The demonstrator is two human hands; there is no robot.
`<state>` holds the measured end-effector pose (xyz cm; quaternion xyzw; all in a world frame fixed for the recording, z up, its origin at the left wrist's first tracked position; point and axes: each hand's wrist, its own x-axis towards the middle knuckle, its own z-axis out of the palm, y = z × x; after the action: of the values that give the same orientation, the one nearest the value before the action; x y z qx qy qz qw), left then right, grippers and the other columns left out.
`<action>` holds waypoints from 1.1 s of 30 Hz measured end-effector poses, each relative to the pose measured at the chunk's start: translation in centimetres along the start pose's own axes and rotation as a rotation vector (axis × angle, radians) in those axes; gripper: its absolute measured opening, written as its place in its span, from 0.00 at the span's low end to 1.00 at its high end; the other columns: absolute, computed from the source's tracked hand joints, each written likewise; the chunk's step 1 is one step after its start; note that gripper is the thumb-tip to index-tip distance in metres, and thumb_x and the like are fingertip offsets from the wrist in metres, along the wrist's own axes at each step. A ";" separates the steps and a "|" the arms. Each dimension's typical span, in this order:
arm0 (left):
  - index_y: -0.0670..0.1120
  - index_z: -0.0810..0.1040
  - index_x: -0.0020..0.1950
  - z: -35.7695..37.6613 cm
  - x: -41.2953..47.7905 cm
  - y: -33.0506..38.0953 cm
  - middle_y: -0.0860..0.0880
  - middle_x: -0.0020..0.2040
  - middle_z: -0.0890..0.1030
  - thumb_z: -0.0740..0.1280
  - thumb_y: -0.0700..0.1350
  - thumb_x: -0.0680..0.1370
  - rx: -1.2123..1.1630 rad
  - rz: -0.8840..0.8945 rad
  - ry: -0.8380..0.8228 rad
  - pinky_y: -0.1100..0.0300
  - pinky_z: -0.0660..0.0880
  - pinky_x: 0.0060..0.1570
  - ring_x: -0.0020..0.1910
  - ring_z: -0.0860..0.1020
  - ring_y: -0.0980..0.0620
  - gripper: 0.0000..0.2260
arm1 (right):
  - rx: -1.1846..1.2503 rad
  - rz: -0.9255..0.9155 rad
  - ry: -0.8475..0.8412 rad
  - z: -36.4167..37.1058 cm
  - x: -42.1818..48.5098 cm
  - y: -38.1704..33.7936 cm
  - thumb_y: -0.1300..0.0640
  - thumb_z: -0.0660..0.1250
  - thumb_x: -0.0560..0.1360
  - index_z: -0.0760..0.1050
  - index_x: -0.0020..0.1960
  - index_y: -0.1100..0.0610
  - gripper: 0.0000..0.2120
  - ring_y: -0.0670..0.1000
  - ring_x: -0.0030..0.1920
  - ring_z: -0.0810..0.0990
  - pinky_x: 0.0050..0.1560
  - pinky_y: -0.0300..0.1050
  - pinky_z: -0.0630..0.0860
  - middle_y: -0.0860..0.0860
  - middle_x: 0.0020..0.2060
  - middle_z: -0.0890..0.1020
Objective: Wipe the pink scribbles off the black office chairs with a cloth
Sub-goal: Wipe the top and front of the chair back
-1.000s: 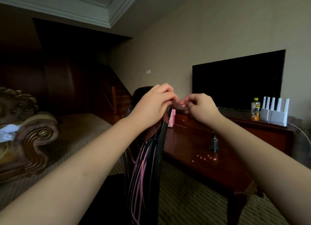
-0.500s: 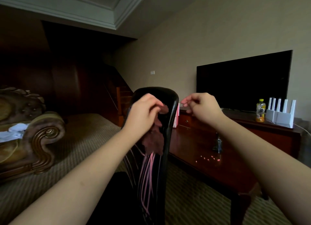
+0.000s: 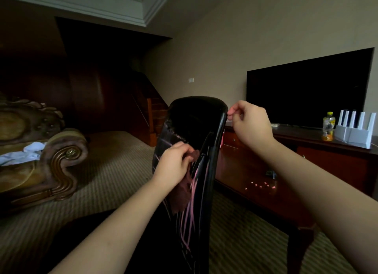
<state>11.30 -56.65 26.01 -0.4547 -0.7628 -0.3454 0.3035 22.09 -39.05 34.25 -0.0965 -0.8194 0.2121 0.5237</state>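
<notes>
Head view: your left hand (image 3: pixel 176 161) is curled round a dark maroon cloth (image 3: pixel 182 194) and holds it against the face of the black chair back (image 3: pixel 196 120). The cloth hangs down below that wrist. The pink scribbles (image 3: pixel 191 216) run in long streaks below and just right of the left hand, some of them partly covered by the cloth's lower edge. Your right hand (image 3: pixel 250 124) is up beside the chair back's top right corner, its fingers curled in with the thumb against a fingertip. It holds nothing that shows, and you cannot tell whether the fingertips touch the chair's edge.

Below your right forearm, just past the chair, stands a dark red wooden table (image 3: pixel 245 171). A scatter of small pink bits (image 3: pixel 259 185) lies on it, near a small dark object (image 3: pixel 271 173) too small to make out. Well to the right of the right hand a long wooden cabinet (image 3: pixel 337 159) runs along the wall. It carries a black television (image 3: pixel 306 93), a yellow-capped bottle (image 3: pixel 328 127) and a white router (image 3: pixel 357 130) with upright aerials.

Well to the left of your left hand sits a carved, upholstered sofa (image 3: pixel 61 161) with white fabric (image 3: pixel 24 153) on its seat. Striped carpet (image 3: pixel 114 171) covers the floor between the sofa and the chair. Above the left hand, left of the chair's top, a wooden staircase (image 3: pixel 156 114) climbs into a dark recess. The beige wall (image 3: pixel 225 48) bears a small plate (image 3: pixel 191 80).
</notes>
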 end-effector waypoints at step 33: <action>0.43 0.81 0.40 -3.9 1.3 3.4 0.51 0.39 0.80 0.75 0.40 0.68 -0.037 -0.100 0.070 0.66 0.69 0.43 0.37 0.76 0.55 0.04 | -0.216 -0.454 -0.059 0.4 -3.5 -3.1 0.59 0.58 0.72 0.78 0.45 0.54 0.10 0.57 0.41 0.79 0.35 0.48 0.73 0.51 0.40 0.78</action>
<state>14.41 -58.05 30.11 -0.4090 -0.7669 -0.3901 0.3040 23.42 -43.25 32.66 0.0408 -0.8530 0.0030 0.5202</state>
